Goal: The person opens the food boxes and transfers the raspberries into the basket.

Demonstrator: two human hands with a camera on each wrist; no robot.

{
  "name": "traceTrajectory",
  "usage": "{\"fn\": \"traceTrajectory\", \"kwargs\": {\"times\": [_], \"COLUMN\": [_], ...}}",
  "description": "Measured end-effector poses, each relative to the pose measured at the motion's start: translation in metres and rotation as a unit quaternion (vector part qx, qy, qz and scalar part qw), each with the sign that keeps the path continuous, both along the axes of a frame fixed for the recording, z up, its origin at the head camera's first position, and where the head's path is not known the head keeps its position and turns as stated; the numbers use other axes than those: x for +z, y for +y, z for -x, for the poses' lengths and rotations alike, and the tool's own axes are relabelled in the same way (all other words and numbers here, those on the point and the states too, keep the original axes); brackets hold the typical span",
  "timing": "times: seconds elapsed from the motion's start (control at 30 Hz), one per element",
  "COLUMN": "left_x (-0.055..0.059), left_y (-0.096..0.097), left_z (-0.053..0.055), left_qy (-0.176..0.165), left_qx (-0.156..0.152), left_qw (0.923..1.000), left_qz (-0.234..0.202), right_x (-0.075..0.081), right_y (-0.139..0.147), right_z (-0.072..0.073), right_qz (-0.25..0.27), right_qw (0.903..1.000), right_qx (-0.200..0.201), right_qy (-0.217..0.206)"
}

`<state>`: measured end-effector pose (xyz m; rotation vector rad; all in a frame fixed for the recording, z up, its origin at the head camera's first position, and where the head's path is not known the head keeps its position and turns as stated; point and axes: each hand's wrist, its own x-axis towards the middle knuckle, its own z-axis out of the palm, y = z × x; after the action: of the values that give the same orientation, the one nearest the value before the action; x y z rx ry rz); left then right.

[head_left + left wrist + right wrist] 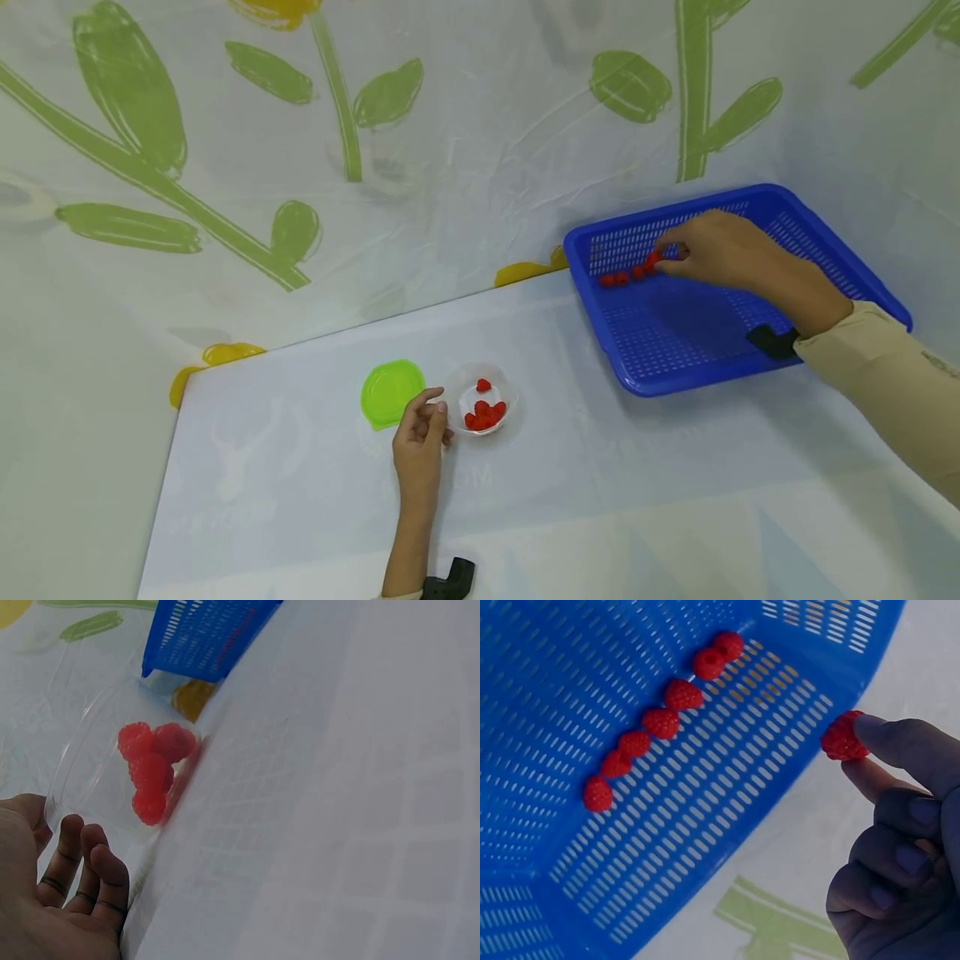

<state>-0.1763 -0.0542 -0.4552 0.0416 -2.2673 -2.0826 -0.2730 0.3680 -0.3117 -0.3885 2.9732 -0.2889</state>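
Note:
My right hand (708, 246) is over the blue basket (630, 379), pinching a raspberry (844, 736) between thumb and forefinger. Several more raspberries (661, 723) lie in a row inside the basket, along one wall. To the left on the table stands a clear round bowl (458, 379), with a small heap of raspberries (484, 414) near its front and a single one (483, 385) toward its back. My left hand (422, 433) is at the bowl's left side, fingers loosely bent and fingertips right at the rim.
A bright green lid (392, 393) lies on the table just left of the bowl, partly behind my left hand. White sheeting with painted green leaves (630, 86) rises behind the table (300, 483). The basket stands at the back right, close to that sheeting.

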Motion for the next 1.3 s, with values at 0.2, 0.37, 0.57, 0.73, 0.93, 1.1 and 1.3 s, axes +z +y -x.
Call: {"fn": "traceTrajectory", "kwargs": {"times": [0.2, 0.37, 0.57, 0.73, 0.93, 1.1, 1.3], "left_x": [0.001, 0.000, 0.000, 0.000, -0.001, -0.002, -0.001], "left_y": [0.001, 0.000, 0.000, -0.002, -0.004, -0.004, -0.002], "left_z": [0.003, 0.004, 0.005, 0.004, 0.001, 0.000, 0.002], "left_qy": [0.005, 0.007, 0.009, 0.005, 0.000, -0.004, -0.005], "left_qx": [-0.001, -0.001, -0.003, 0.003, 0.007, 0.007, 0.000], "left_qw": [1.0000, 0.9999, 0.9999, 1.0000, 1.0000, 1.0000, 1.0000], "left_qz": [-0.008, -0.011, -0.011, -0.003, -0.001, -0.003, -0.008], "right_x": [-0.004, -0.010, -0.020, -0.031, -0.047, -0.055, -0.062], "right_y": [-0.004, -0.008, -0.013, -0.021, -0.028, -0.029, -0.028], "right_z": [0.012, 0.017, 0.026, 0.031, 0.033, 0.034, 0.036], "right_qz": [0.004, 0.007, -0.006, 0.006, 0.011, 0.004, 0.003], "right_qw": [0.9999, 0.9993, 0.9987, 0.9980, 0.9977, 0.9973, 0.9977], "right_qx": [0.013, 0.023, 0.039, 0.047, 0.047, 0.049, 0.039], "right_qy": [-0.008, -0.028, -0.033, -0.042, -0.047, -0.053, -0.056]}}
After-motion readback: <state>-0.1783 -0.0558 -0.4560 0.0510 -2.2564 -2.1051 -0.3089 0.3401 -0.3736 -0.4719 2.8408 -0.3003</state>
